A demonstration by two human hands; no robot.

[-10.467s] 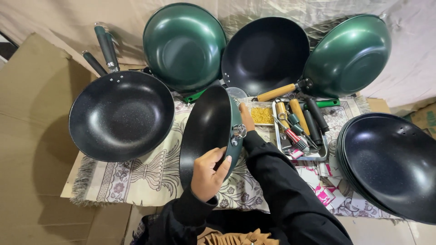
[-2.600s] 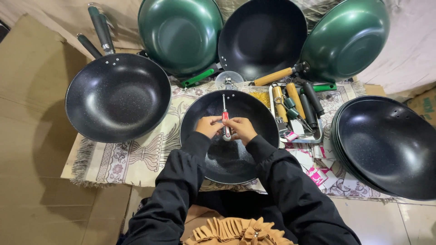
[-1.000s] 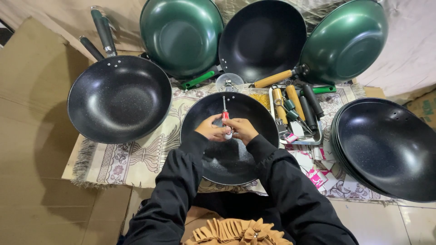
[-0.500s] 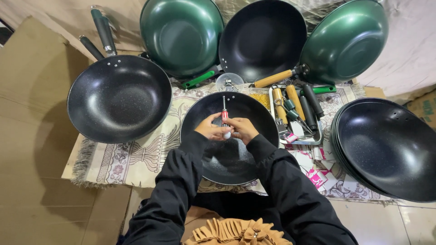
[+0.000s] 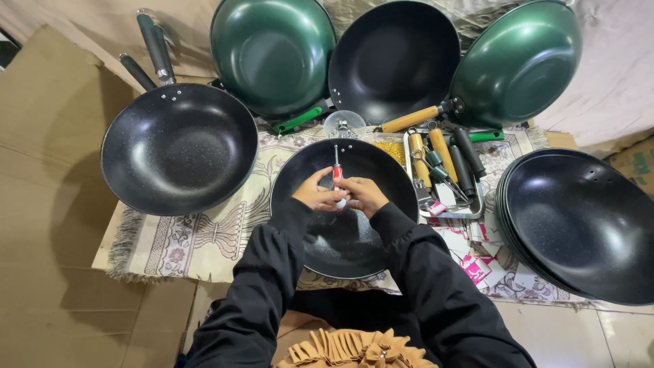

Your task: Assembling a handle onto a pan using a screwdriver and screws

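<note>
A black speckled wok (image 5: pixel 344 235) without a handle lies bowl-up in front of me on a patterned cloth (image 5: pixel 204 238). My left hand (image 5: pixel 315 195) and my right hand (image 5: pixel 364 194) meet over its far half. Both are closed around a red-and-white screwdriver (image 5: pixel 336 174), whose thin metal shaft points away from me toward the wok's far rim. The tip sits near that rim; what it touches is too small to tell.
A black wok with handle (image 5: pixel 178 146) lies at left. Two green woks (image 5: pixel 272 51) (image 5: pixel 521 65) and a black one (image 5: pixel 395 58) lean at the back. A stack of black woks (image 5: pixel 579 221) is at right. A metal tray (image 5: pixel 470 212) holds wooden and black handles. Cardboard (image 5: pixel 48 204) lies left.
Earlier the wok was held tilted on edge; now it lies flat with both hands on the screwdriver. Over the last second the hands have barely shifted.
</note>
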